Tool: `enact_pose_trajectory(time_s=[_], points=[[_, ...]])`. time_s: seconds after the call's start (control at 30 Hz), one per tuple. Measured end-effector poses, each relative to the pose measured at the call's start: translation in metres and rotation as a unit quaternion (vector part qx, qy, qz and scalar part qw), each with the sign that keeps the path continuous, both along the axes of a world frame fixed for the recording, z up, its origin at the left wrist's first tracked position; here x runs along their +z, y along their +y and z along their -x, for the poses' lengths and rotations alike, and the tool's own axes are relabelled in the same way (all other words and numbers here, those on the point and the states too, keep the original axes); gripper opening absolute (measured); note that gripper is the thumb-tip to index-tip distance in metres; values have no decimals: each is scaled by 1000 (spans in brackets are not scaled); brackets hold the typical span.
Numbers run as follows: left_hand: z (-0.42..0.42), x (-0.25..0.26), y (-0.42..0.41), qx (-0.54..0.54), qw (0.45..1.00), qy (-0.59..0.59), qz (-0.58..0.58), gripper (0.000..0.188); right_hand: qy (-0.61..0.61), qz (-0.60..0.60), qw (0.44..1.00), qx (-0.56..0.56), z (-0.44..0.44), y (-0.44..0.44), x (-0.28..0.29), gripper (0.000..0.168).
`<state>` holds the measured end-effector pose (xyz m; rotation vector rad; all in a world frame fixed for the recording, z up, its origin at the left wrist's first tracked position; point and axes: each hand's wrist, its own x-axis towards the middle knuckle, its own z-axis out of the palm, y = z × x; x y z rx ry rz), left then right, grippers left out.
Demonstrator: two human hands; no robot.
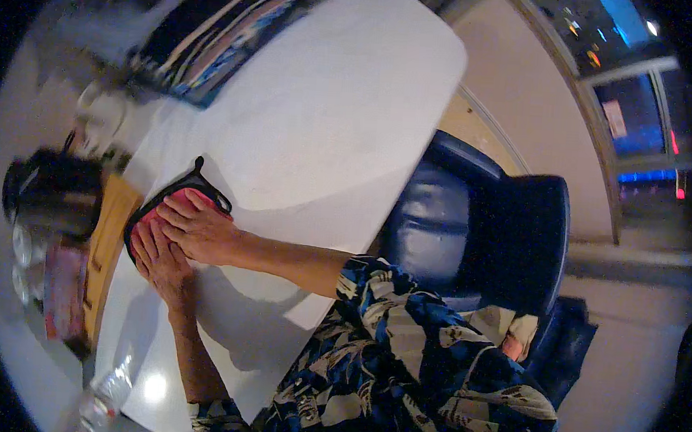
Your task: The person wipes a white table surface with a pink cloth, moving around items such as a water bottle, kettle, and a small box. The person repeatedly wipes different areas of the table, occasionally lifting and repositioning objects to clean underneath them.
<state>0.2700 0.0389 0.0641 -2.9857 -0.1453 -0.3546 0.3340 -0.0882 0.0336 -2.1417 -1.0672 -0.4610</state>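
A red pad with black trim and a black loop, perhaps a pot holder or a flat pouch [142,220], lies on the white table [328,114] near its far left edge. My right hand [199,228] rests palm down on the upper part of it, fingers spread over the red surface. Just below, my left hand [167,267] lies flat on its lower part, fingers pointing up and left. The hands are close together and overlap slightly in view. Neither hand's fingers are curled around the pad; the palms are hidden.
A clear plastic bottle [99,406] stands at the lower left. Beyond the table's left edge are a wooden piece [111,219] and a blurred black object [56,192]. A dark blue chair [487,236] is beside the table on the right. Dark, colourful items [231,48] lie along the upper left edge.
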Motion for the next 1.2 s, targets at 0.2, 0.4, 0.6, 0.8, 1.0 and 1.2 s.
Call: enact_pose_trajectory(time_s=[0.2, 0.4, 0.6, 0.8, 1.0, 1.2], points=[[-1, -18, -13, -9, 999, 31, 6, 47, -7, -10, 1000, -28, 0, -23, -14, 46], [11, -26, -87, -39, 996, 28, 70, 46, 50, 27, 998, -11, 18, -98, -29, 47], [64, -22, -127, -23, 991, 83, 105, 48, 77, 21, 997, 20, 66, -133, -43, 53], [119, -26, -131, -27, 992, 80, 90, 49, 111, 49, 991, 51, 119, -141, -33, 51], [200, -31, -115, 111, 986, 102, 73, 52, 29, 46, 991, 122, 171, -111, -39, 50], [269, -34, -120, 233, 969, 72, 36, 63, 50, -32, 960, 272, 209, -81, -54, 50]])
